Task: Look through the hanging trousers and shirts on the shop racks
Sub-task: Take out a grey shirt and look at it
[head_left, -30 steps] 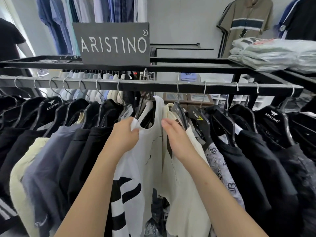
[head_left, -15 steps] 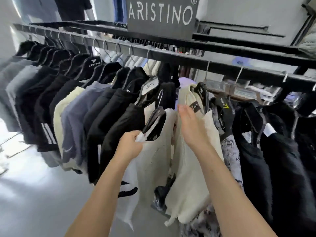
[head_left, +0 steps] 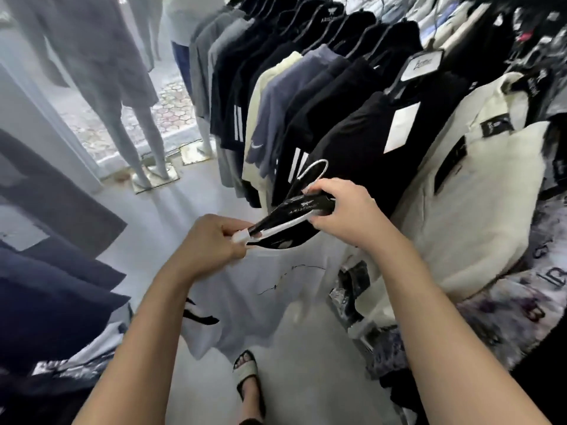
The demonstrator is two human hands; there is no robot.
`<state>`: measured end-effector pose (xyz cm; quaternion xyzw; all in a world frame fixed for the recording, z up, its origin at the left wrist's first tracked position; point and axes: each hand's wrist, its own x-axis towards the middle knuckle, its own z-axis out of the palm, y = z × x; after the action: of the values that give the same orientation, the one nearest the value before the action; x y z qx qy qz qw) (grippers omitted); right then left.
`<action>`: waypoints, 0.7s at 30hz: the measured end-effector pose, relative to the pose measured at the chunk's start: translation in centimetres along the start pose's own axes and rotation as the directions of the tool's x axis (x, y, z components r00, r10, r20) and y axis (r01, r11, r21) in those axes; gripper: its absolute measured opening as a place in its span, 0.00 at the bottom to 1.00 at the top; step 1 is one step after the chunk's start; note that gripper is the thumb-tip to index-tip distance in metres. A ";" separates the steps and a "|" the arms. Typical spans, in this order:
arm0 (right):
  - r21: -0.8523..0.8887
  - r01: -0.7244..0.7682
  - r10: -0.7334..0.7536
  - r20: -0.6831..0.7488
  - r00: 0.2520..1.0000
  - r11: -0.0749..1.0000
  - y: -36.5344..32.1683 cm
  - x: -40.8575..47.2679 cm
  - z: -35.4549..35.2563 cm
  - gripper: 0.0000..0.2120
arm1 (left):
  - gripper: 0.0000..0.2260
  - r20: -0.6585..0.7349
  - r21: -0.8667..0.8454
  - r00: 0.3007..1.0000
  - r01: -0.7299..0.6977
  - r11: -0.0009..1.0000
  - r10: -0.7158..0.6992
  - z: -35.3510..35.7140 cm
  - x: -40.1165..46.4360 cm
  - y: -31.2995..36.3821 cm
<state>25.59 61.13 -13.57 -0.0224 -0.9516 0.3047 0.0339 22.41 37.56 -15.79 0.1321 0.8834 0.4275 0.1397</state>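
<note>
Two hands show, the left hand (head_left: 211, 243) and the right hand (head_left: 346, 210), sharing one black hanger (head_left: 294, 207) with one white shirt (head_left: 264, 296) on it. Far left stand two mannequins (head_left: 147, 130), each on its own base plate. One sandalled foot (head_left: 245, 371) shows near, and the shirts on the rack (head_left: 352, 118) overlap too much to count.

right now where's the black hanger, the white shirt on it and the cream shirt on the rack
black hanger (head_left: 299, 207), head view, on its printed shoulder bar
white shirt (head_left: 276, 289), head view, on the chest fabric below the collar
cream shirt (head_left: 478, 210), head view, on its front panel
</note>
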 end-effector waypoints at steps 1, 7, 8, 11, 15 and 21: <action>-0.009 0.014 -0.013 0.040 0.999 1.000 -0.6 0.1 0.5 0.15 | 0.21 -0.006 0.004 1.000 -0.002 1.000 0.002 -0.8 -0.7 -0.5; 0.044 0.150 -0.153 0.063 0.986 0.988 -5.1 0.7 4.5 0.11 | 0.21 -0.232 0.107 0.968 0.119 0.987 -0.091 -5.5 -5.9 -3.3; 0.030 0.169 -0.171 0.056 0.984 0.985 -5.9 0.7 4.9 0.12 | 0.20 -0.312 0.092 0.945 0.130 0.987 -0.096 -5.9 -6.8 -3.7; 0.024 0.211 -0.212 0.046 0.976 0.977 -8.0 0.9 5.6 0.11 | 0.16 -0.529 0.117 0.848 0.092 0.989 -0.016 -7.0 -9.1 -5.4; 0.077 0.248 -0.255 0.100 0.962 0.966 -10.3 0.8 6.8 0.12 | 0.15 -0.568 0.083 0.823 0.086 0.993 -0.024 -8.2 -10.3 -7.4; 0.131 0.207 -0.223 0.120 0.968 0.970 -11.4 0.3 8.5 0.14 | 0.13 -0.557 0.034 0.822 0.171 0.985 -0.124 -8.5 -10.9 -9.8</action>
<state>24.36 46.97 -13.84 0.1034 -0.9290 0.3554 0.0042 28.32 21.70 -17.05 -0.0599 0.9103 0.3985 -0.0941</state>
